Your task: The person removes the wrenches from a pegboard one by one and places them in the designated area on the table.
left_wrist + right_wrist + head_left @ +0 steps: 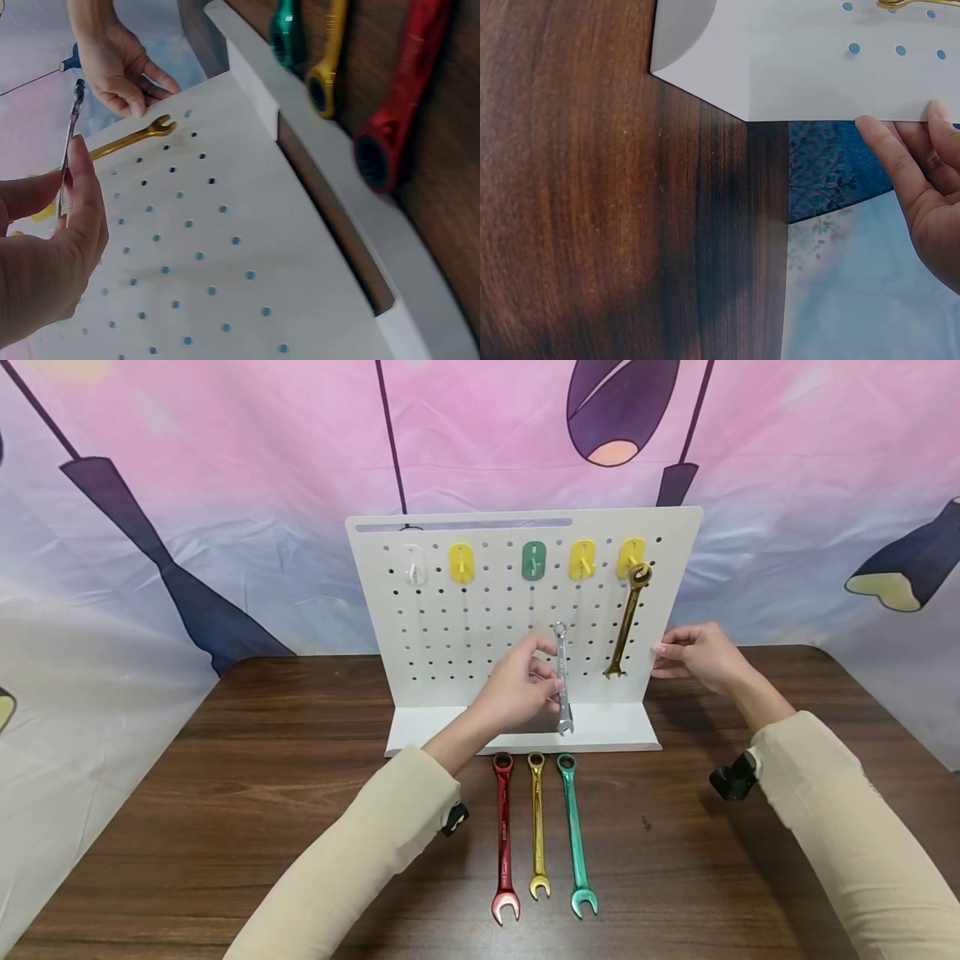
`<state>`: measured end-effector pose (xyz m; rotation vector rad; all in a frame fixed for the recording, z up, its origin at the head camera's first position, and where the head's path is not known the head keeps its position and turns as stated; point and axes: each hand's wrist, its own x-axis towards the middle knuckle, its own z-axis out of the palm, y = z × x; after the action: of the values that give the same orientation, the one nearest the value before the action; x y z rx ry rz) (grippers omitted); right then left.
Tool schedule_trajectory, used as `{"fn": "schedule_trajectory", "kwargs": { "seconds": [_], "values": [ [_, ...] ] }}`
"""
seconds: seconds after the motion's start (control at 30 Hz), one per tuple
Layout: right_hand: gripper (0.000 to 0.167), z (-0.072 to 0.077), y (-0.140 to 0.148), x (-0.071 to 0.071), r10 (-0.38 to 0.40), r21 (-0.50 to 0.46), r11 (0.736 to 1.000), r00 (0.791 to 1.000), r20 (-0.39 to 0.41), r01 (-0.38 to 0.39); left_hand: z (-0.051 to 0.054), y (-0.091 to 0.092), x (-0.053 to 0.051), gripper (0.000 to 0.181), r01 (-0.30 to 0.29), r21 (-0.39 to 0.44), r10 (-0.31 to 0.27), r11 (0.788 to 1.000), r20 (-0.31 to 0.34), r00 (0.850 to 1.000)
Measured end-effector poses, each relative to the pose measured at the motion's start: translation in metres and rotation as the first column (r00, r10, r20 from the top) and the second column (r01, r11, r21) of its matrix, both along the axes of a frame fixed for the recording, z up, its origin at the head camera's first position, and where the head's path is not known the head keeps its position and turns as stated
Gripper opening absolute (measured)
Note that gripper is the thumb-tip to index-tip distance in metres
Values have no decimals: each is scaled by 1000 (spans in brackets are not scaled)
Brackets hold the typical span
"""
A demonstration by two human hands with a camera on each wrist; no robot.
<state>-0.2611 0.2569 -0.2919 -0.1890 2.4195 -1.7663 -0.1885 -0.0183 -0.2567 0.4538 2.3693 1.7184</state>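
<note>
My left hand (pixel 522 685) pinches a silver combination wrench (pixel 562 681) between thumb and fingers. It is upright in front of the white pegboard (pixel 480 643), ring end up, below the hooks. At the board's right edge, my right hand (pixel 701 656) grips the edge, thumb on the front face and fingers at the edge and behind. A dark gold wrench (pixel 627 622) hangs by its ring from the rightmost yellow hook (pixel 632 556). In the left wrist view, the silver wrench (pixel 71 127) shows edge-on between the fingertips.
A red wrench (pixel 504 835), a yellow wrench (pixel 537 827) and a green wrench (pixel 575 835) lie before the board's base on the wooden table (pixel 300 793). Along the board's top are a white hook (pixel 414 565), two more yellow hooks (pixel 462 562) and a green hook (pixel 533 561).
</note>
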Motion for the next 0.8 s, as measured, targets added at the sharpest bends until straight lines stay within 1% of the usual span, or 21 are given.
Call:
{"fn": "schedule_trajectory", "kwargs": {
  "seconds": [0.13, 0.3, 0.4, 0.6, 0.8],
  "values": [
    [23, 0, 0, -1, -11, 8, 1000, 1000, -6, 11, -9, -7, 0, 31, -18, -1, 18, 1000, 44, 999],
    [21, -1, 0, -2, -15, -5, 1000, 1000, -7, 15, -18, -17, 3, 31, -25, -8, 25, 1000, 86, 996],
    [20, -1, 0, -2, -12, -14, 1000, 1000, -2, 12, -23, -23, 6, 31, -38, -20, 40, 999, 105, 994],
    [22, 0, -1, 0, -12, -7, 1000, 1000, -5, 12, -35, -34, 12, 31, -66, -62, 75, 996, 153, 985],
    [20, -1, -1, -1, -12, -18, 1000, 1000, -6, 12, -46, -45, 16, 30, -65, -79, 80, 995, 210, 974]
  ]
}}
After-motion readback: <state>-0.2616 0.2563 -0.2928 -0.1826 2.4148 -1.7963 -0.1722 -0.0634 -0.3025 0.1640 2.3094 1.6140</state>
